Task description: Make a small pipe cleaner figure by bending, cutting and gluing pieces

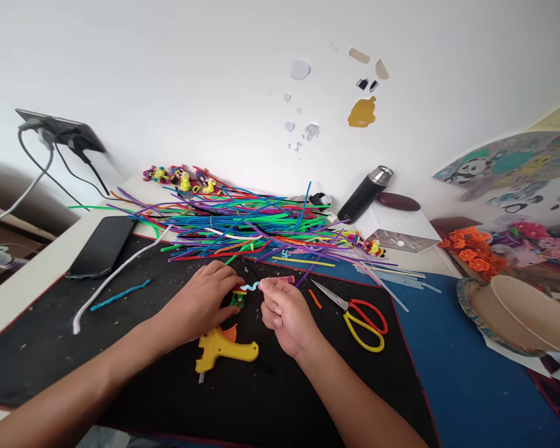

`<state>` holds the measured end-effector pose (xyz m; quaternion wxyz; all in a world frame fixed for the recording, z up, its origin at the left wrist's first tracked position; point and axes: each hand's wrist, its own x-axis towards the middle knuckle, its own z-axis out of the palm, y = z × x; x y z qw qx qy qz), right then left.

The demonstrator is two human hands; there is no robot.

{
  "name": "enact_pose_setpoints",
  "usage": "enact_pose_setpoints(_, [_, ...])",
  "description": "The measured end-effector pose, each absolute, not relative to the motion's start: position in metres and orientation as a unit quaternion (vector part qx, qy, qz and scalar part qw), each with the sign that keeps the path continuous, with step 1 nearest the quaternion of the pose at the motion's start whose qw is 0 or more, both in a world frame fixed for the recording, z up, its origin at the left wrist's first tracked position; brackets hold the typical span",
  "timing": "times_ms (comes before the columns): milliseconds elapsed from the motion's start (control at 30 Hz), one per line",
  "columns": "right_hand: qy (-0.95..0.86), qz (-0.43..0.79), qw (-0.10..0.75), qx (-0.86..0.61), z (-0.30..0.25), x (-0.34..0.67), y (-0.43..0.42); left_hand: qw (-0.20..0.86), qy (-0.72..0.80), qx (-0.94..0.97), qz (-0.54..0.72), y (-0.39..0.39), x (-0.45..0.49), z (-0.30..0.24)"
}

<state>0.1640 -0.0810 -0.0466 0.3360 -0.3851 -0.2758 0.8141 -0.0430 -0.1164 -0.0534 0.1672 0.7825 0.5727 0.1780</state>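
My right hand [284, 308] pinches a short, wavy light-blue pipe cleaner [249, 287] between thumb and forefinger. Its free end points left, towards my left hand [203, 295]. Between that hand's thumb and fingers is a small green pipe-cleaner piece [238, 301] with a bit of yellow at its top; the hand partly covers it. Just below lies a yellow glue gun [226, 351] with an orange trigger. Scissors [361, 317] with red and yellow handles rest right of my right hand, blades partly apart. A short orange pipe-cleaner bit [315, 298] lies between them.
A heap of coloured pipe cleaners [242, 224] spans the back. On the left are a phone [101, 247], a white pipe cleaner [116, 277] and a twisted blue one [120, 295]. A black flask [366, 194] leans at the back; a bowl [532, 311] stands right.
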Motion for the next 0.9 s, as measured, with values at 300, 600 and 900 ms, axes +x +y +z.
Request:
enact_pose_setpoints(300, [-0.215, 0.839, 0.332, -0.374, -0.042, 0.156, -0.082, 0.221, 0.612, 0.711, 0.266, -0.119, -0.039, -0.049])
enact_pose_setpoints(600, [-0.182, 0.839, 0.346, -0.379, -0.047, 0.151, -0.086, 0.192, 0.630, 0.698, 0.280, -0.122, -0.023, -0.048])
enact_pose_setpoints(900, [-0.169, 0.848, 0.337, -0.372, -0.048, 0.152, -0.086, 0.365, 0.619, 0.623, 0.309, -0.124, -0.014, -0.032])
